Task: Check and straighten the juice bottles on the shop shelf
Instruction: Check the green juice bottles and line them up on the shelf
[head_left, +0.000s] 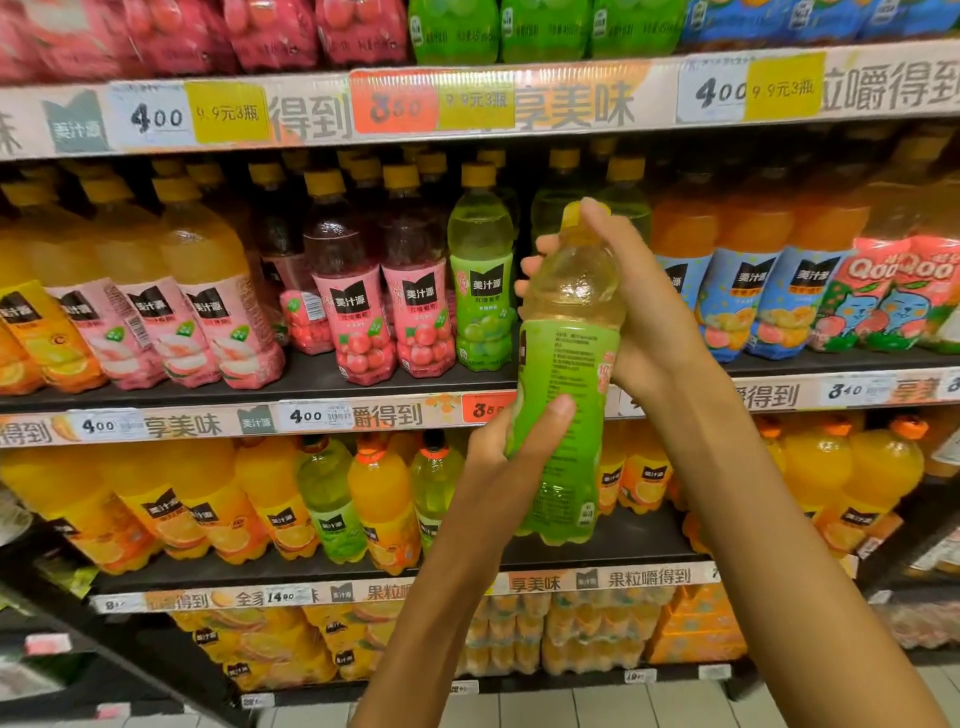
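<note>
Juice bottles on the shelf (363, 382), left to right: orange-labelled at the far left, pink-labelled with yellow juice (218, 291), two red-grape (384, 301) bottles, one green-grape (480, 280) bottle standing upright, then blue-labelled orange ones (748, 275), Qoo packs (893, 301) at the far right. One green-label bottle (563, 374) is off the shelf, in my hands, held up in front of the gap beside the standing green one, roughly upright, back label text facing me. My left hand (511, 441) grips its lower half, thumb across the label. My right hand (639, 306) wraps the neck and shoulder from the right, fingers curled round the far side, thumb up by the yellow cap (574, 215). Lower shelf: big orange bottles, a couple of green ones mixed in.
</note>
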